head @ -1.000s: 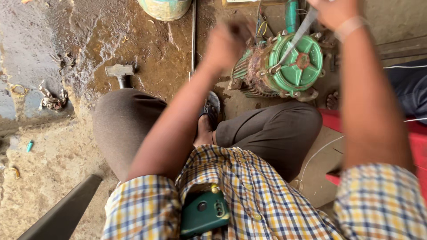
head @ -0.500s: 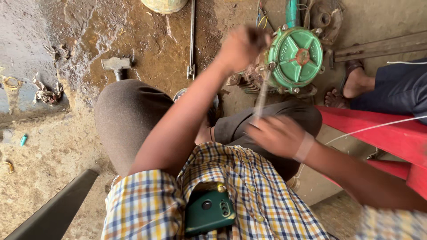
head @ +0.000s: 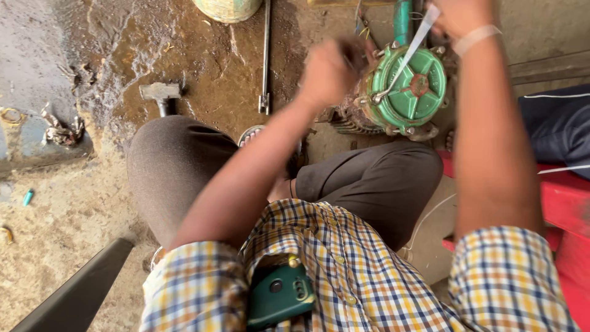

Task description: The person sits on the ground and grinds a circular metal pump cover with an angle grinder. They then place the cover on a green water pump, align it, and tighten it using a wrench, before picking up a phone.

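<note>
Down on the wet, oil-stained floor (head: 203, 74), seen from the head view: seated low, knees spread, so the green motor housing (head: 410, 92) sits just ahead of the legs, within easy reach of both arms. Left hand (head: 329, 74) fisted at the housing's left flank, blurred; grip closed, apparently bracing the body, though what lies inside the fist cannot be told. Right hand (head: 458, 15) raised at the top edge, partly cropped, grip closed on the upper end of a long flat metal tool (head: 402, 61), pale and strap-like. Tool slanted down and left, lower tip resting near the left rim of the green end cover, angled as if for leverage at a bolt or seam there. White band around the right wrist.

Spare implements parked just beyond the knees, near yet out of the way: a hammer (head: 160, 95) lying head up beside the left knee, a long steel rod (head: 266, 55) stretched straight along the floor between hammer and motor. Green device (head: 279, 295) tucked into the checked shirt pocket, keeping both hands free. Red stool (head: 568, 203) at right, another person's dark trouser leg above it.
</note>
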`<act>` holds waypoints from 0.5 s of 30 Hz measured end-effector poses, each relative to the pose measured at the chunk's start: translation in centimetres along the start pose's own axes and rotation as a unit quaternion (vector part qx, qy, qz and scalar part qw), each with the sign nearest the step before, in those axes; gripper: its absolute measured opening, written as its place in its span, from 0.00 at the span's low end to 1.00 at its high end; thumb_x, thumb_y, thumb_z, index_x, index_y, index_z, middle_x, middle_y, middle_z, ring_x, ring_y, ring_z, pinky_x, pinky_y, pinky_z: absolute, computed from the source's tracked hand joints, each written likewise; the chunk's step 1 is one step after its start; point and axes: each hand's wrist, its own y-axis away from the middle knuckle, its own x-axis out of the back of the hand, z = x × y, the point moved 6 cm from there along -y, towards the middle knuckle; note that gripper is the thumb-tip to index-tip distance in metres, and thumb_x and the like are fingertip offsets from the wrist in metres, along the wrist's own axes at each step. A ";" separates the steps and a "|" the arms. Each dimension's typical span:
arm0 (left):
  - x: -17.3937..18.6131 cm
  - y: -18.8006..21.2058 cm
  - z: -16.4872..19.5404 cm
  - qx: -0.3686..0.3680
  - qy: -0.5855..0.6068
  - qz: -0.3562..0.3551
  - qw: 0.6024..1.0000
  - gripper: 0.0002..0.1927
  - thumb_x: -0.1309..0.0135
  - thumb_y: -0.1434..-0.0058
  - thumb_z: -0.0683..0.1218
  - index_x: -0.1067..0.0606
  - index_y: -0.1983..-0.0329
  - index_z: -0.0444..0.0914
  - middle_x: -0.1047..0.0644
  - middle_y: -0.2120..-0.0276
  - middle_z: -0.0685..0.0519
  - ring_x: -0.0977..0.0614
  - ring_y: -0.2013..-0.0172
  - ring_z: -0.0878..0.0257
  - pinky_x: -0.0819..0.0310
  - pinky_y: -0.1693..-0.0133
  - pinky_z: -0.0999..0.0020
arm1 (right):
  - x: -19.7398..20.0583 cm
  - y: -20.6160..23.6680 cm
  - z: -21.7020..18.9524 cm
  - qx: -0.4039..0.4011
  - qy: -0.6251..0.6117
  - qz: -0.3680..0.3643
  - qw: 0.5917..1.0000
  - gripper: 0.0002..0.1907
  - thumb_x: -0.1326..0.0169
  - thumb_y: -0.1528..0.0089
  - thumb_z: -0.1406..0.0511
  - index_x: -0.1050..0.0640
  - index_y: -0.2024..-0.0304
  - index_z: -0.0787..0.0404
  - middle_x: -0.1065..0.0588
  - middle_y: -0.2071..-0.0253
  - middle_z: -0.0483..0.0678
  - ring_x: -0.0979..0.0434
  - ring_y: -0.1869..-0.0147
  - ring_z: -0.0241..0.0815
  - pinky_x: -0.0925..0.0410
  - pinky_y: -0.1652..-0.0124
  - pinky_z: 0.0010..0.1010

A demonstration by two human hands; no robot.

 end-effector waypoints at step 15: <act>-8.8 4.9 -4.7 0.313 0.227 -0.233 0.892 0.20 0.45 0.30 0.51 0.19 0.64 0.28 0.19 0.74 0.48 0.19 0.74 0.62 0.20 0.69 0.63 | 8.4 15.7 11.0 -0.054 -0.157 0.095 0.982 0.11 0.41 0.24 0.64 0.26 0.57 0.65 0.28 0.71 0.44 0.29 0.73 0.33 0.32 0.72 0.28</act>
